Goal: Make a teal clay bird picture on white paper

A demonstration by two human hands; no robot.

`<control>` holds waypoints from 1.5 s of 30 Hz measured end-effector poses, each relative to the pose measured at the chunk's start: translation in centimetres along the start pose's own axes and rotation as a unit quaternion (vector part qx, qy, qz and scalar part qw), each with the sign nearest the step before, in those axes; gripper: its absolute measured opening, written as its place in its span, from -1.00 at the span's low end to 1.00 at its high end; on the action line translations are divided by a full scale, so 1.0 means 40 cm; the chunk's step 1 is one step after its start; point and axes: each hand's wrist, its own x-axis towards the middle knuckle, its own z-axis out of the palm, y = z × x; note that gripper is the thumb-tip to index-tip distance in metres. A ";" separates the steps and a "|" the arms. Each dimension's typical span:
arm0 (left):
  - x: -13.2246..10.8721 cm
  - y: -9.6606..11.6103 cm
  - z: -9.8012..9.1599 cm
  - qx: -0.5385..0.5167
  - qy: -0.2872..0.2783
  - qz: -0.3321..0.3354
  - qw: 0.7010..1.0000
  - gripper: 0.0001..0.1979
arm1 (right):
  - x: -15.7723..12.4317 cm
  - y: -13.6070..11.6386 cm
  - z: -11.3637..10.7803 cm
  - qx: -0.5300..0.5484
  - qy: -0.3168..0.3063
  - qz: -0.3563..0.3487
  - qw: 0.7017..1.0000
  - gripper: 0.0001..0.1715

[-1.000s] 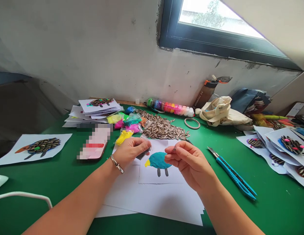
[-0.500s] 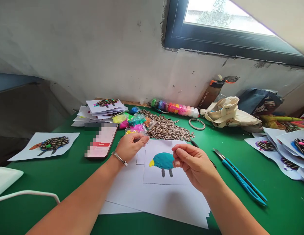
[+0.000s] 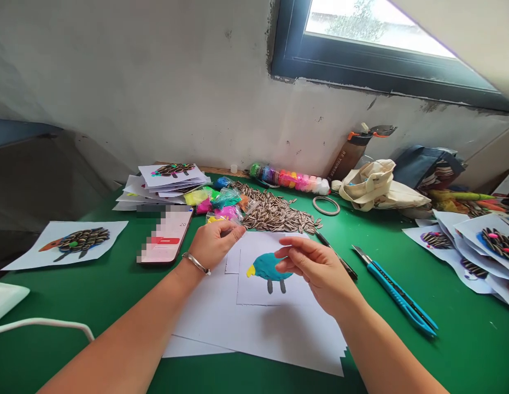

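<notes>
A small sheet of paper (image 3: 254, 295) bears a flat blue clay bird body (image 3: 267, 268) with a yellow beak (image 3: 251, 271) and two dark grey legs (image 3: 276, 287). My left hand (image 3: 215, 245), with a bracelet at the wrist, is closed above the paper's upper left, close to the seed pile; what its curled fingers hold, if anything, I cannot make out. Over the bird's right end is my right hand (image 3: 315, 271), its fingers stretched out and slightly apart, hiding that end. Behind the paper lies a heap of striped sunflower seeds (image 3: 274, 210).
A blue utility knife (image 3: 397, 295) and a black pen (image 3: 338, 254) lie at the right. Bags of coloured clay (image 3: 225, 200) sit beside the seeds. To the left are a phone (image 3: 166, 238) and a finished seed picture (image 3: 69, 246). A tape roll (image 3: 326, 206) lies behind.
The fingers of my right hand have spread from a pinch and shifted slightly left over the bird. My left hand stays closed. The whole view has shifted slightly.
</notes>
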 end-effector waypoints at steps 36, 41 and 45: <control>0.005 -0.017 0.008 0.007 0.012 0.002 1.000 -0.57 | 0.000 0.019 0.005 -0.131 -0.012 -0.070 0.989 -0.71; 0.005 -0.017 0.009 0.008 0.011 0.004 1.000 -0.57 | 0.006 0.018 -0.001 -0.148 0.028 -0.083 0.985 -0.67; 0.007 -0.019 0.012 0.010 0.012 0.006 1.000 -0.56 | -0.003 0.013 0.002 -0.197 0.020 -0.095 0.976 -0.69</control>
